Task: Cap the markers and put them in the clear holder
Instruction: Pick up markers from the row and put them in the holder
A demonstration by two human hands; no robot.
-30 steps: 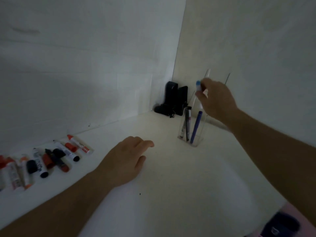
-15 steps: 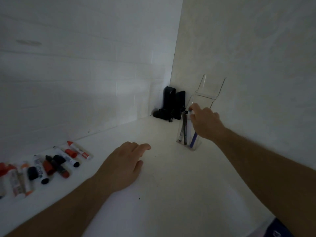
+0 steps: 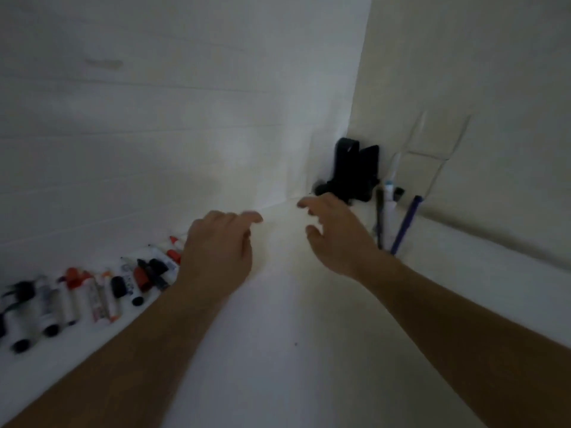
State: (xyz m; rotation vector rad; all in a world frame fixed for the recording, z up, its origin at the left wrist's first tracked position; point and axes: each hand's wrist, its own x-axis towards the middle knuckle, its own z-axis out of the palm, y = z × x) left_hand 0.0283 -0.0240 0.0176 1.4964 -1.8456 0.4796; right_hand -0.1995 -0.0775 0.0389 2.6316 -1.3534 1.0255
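Head view: both hands empty, loose markers at lower left

Item 1, clear holder (image 3: 429, 168): stands at right of centre, close against the right wall, just beside a black object (image 3: 355, 174) in the corner. It contains upright markers, among them a blue-capped one (image 3: 388, 193) and a purple pen (image 3: 406, 223) leaning rightward.

Item 2, loose markers (image 3: 92, 291): a row along the lower left of the frame at the foot of the back wall, long axes running roughly from the wall toward the viewer. Red, orange and black ends show; blur hides which carry caps.

Item 3, left hand (image 3: 216, 257): palm down, fingers relaxed and slightly bent, holding nothing. Its outer edge lies just beside the right end of the row, so it is judged the nearer hand for the next pick; the markers lie to its left and below.

Item 4, right hand (image 3: 333, 233): centre frame, fingers spread apart, holding nothing, forearm passing just left of the holder. It is well apart from the row.
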